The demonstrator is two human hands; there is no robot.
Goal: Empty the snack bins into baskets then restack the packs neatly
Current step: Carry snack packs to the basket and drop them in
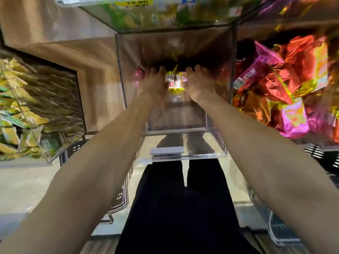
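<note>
Both my arms reach deep into a clear plastic snack bin [183,154] straight ahead. My left hand [155,83] and my right hand [197,83] sit side by side at the back of the bin. Between them they grip a small bunch of snack packs [175,81] with yellow, white and pink wrappers. The fingers of both hands curl over the packs' far edge. The bin's floor in front of the hands is bare. The picture is blurred by motion.
To the right, a bin holds a heap of red and pink foil packs [286,85]. Green and gold packs [27,110] fill a bin at the left. Another clear bin with green packs [146,13] sits above. Wire baskets [121,198] stand on the floor beside my legs.
</note>
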